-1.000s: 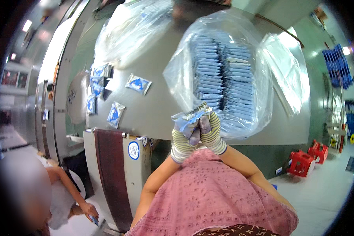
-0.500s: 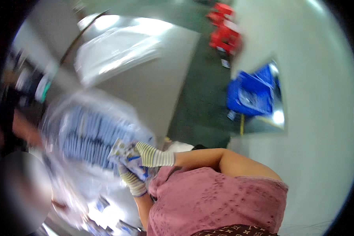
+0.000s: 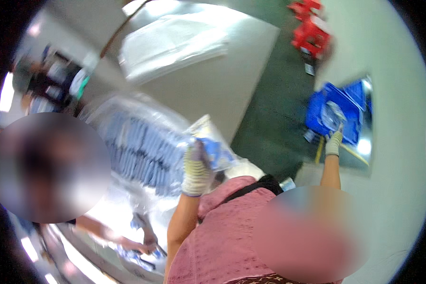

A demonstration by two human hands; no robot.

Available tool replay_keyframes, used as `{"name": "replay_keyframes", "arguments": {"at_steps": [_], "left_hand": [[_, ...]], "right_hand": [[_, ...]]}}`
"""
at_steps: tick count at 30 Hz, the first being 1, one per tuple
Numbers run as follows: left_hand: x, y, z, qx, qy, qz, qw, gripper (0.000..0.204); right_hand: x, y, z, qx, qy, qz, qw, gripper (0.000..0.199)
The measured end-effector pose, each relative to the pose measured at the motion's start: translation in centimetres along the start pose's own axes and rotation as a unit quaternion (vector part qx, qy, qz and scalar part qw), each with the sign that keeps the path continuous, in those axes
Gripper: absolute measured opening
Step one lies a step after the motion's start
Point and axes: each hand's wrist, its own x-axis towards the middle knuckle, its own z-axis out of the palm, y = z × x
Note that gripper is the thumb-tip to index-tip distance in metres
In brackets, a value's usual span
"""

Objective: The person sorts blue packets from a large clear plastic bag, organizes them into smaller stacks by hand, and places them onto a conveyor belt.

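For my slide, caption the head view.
Gloved left hand grips a blue packet; right hand reaches into a blue crate.

A dark green floor (image 3: 270,109) runs between a pale grey flat table (image 3: 208,90) and a broad pale greenish-white surface (image 3: 393,85) at the right. A heap of clear plastic sheeting (image 3: 175,42) lies on the far part of the table. Red plastic crates (image 3: 312,28) stand on the floor at the top, blurred. A blue plastic crate (image 3: 338,111) sits at the edge of the pale surface. Bright light glares at the left rim (image 3: 7,92). Much of the view is smeared by motion.
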Motion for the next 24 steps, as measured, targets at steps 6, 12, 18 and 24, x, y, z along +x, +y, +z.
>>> {"name": "replay_keyframes", "arguments": {"at_steps": [6, 12, 18, 24], "left_hand": [[-2.3, 6.6, 0.9, -0.33, 0.05, -0.216, 0.918, 0.028], [-9.8, 5.5, -5.2, -0.298, 0.237, -0.056, 0.923, 0.041], [-14.3, 3.4, -5.1, -0.289, 0.441, 0.259, 0.81, 0.045], [-18.5, 1.4, -10.1, 0.085, 0.732, 0.131, 0.663, 0.04]], "right_hand": [[-32.8, -1.0, 15.7, -0.183, -0.554, -0.68, 0.444, 0.043], [-46.5, 2.6, 17.8, -0.092, -0.798, -0.586, 0.107, 0.036], [-56.4, 10.4, 10.8, -0.153, -0.893, -0.254, 0.337, 0.037], [-62.6, 15.3, 7.2, -0.2, -0.924, -0.172, 0.277, 0.051]]}}
